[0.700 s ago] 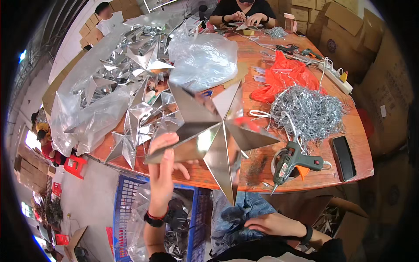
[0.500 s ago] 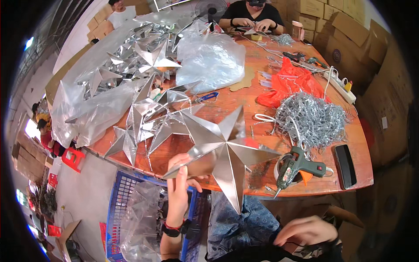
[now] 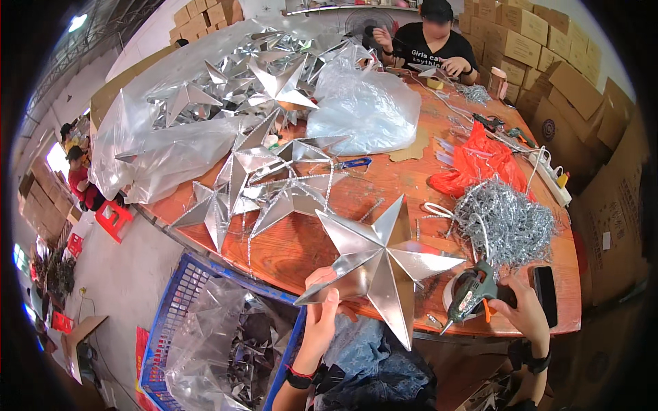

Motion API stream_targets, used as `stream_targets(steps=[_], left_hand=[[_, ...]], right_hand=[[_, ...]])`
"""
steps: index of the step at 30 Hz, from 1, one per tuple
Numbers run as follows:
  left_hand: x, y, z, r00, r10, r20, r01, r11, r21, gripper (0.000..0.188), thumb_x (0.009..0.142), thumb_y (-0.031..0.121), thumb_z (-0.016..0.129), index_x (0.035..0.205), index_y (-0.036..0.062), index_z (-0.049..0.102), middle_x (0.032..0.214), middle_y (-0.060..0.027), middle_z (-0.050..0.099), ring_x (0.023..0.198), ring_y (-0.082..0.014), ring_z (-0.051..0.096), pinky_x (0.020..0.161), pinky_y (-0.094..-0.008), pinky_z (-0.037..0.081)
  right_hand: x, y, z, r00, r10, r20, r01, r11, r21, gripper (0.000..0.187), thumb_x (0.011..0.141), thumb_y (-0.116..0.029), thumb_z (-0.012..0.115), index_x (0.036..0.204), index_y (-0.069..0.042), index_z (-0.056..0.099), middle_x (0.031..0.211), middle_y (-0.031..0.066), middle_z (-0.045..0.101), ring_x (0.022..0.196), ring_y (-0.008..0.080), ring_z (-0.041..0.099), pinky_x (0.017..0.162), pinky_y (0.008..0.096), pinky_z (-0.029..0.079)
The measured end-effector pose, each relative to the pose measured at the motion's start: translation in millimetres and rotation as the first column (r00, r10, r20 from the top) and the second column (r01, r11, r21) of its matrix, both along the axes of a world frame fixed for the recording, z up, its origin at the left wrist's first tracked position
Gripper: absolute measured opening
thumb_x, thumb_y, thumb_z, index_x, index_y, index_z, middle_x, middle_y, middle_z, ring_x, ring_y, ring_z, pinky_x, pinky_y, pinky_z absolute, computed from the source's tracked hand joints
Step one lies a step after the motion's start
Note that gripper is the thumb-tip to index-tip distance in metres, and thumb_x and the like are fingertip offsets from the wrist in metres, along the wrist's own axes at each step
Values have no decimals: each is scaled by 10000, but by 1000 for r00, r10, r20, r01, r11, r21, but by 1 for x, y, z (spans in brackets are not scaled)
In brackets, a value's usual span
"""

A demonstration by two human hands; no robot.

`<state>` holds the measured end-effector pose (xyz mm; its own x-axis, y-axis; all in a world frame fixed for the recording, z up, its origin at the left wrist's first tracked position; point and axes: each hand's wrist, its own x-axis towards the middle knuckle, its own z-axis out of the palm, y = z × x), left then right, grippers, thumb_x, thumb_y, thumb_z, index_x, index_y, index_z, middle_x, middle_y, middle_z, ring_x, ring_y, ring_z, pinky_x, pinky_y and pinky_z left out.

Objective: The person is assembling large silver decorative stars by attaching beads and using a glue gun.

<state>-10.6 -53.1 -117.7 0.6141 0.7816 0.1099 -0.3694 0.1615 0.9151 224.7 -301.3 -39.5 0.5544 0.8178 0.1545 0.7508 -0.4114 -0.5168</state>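
My left hand [image 3: 323, 301] pinches one arm of a large silver five-pointed star [image 3: 381, 264], holding it up in front of the table's near edge. My right hand [image 3: 524, 305] is closed round the handle of a dark green hot glue gun [image 3: 473, 296], whose nozzle points down and toward me. Beneath the gun lies a white ring-shaped thing, mostly covered by it. Behind the gun sits a heap of silver tinsel [image 3: 506, 220]. Several silver stars trimmed with tinsel cord [image 3: 277, 179] lie piled left of the held one.
Clear plastic bags [image 3: 363, 109] with more stars fill the table's far left. A red plastic bag [image 3: 483, 163], power strip [image 3: 550, 179] and phone [image 3: 544, 296] lie to the right. A blue basket [image 3: 179, 308] stands below the table. Another person [image 3: 439, 48] works across.
My right hand has risen from near my lap to the glue gun's handle. The left hand still holds the star. The view has shifted, and the co-worker has raised one hand.
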Motion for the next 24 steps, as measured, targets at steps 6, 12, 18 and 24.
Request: stream_targets(steps=[6, 12, 18, 24], left_hand=[[-2, -2, 2, 996, 2, -84, 7, 995, 103, 303, 972, 176, 390, 1233, 32, 333, 1141, -125, 432, 768, -221, 591, 544, -311, 503], [-1, 1, -4, 988, 116, -98, -91, 969, 228, 284, 934, 103, 440, 1204, 45, 378, 1194, -88, 420, 793, -176, 578, 615, -267, 478], [-4, 5, -15, 984, 116, -133, -83, 969, 233, 301, 904, 99, 488, 1187, 34, 405, 1215, -86, 397, 907, -168, 526, 708, -276, 474], [-2, 2, -6, 998, 65, -22, -62, 992, 114, 346, 894, 164, 544, 1187, 38, 409, 1218, -72, 401, 829, -118, 523, 624, -232, 459]], right_hand=[[1, -14, 29, 895, 66, -442, -25, 995, 97, 525, 642, -153, 789, 1024, 9, 467, 934, 78, 580, 777, 161, 580, 731, 277, 466], [-20, -31, 29, 740, 158, -654, 203, 874, 441, 694, 625, -238, 801, 1158, -3, 422, 990, 134, 530, 797, 192, 589, 666, 297, 503], [-41, 29, 25, 762, 175, -624, 160, 883, 442, 451, 734, -35, 660, 1119, 55, 443, 996, 144, 553, 673, 155, 572, 578, 283, 464], [-37, 76, 34, 820, 53, -570, 54, 984, 169, 378, 772, -30, 659, 1101, 19, 478, 955, 82, 598, 885, 165, 585, 787, 289, 458]])
